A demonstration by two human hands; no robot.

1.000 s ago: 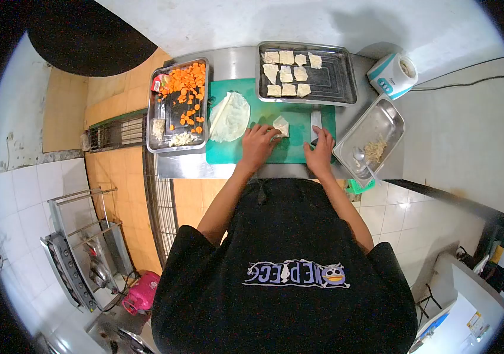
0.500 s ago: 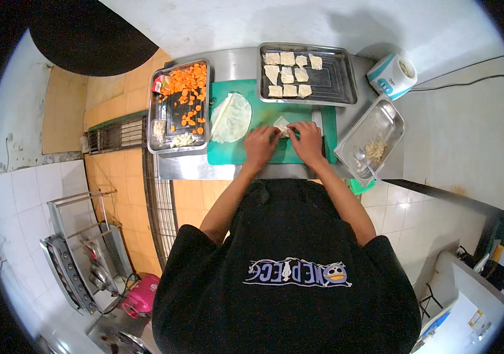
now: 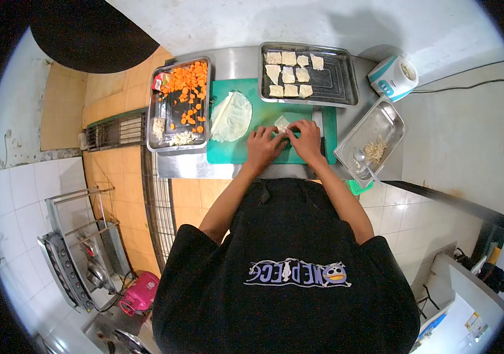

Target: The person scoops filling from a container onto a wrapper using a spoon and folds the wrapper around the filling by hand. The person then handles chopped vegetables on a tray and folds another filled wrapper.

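Observation:
Both hands work on a small pale wrapper (image 3: 282, 123) lying on the green cutting board (image 3: 228, 154). My left hand (image 3: 263, 145) has its fingers curled at the wrapper's left side. From the right, my right hand (image 3: 306, 140) pinches the same wrapper, its fingertips close to the left ones. The fingers hide most of the wrapper's near edge and whatever is inside. To the left lies a stack of thin round wrappers (image 3: 237, 118), its left side folded over. What looks like a knife (image 3: 317, 120) lies beyond my right hand, partly covered by it.
A dark tray (image 3: 337, 76) of flat folded pieces stands behind the board. On the left, another tray (image 3: 169, 112) holds chopped carrots (image 3: 188, 79). A metal pan (image 3: 389, 115) with shredded filling (image 3: 376, 151) and a spoon (image 3: 367, 165) sits right, near a white-and-teal appliance (image 3: 392, 78).
My fingers have shifted slightly on the small wrapper, the right fingertips now bunched more tightly at its near edge. The trays and pan stay in place.

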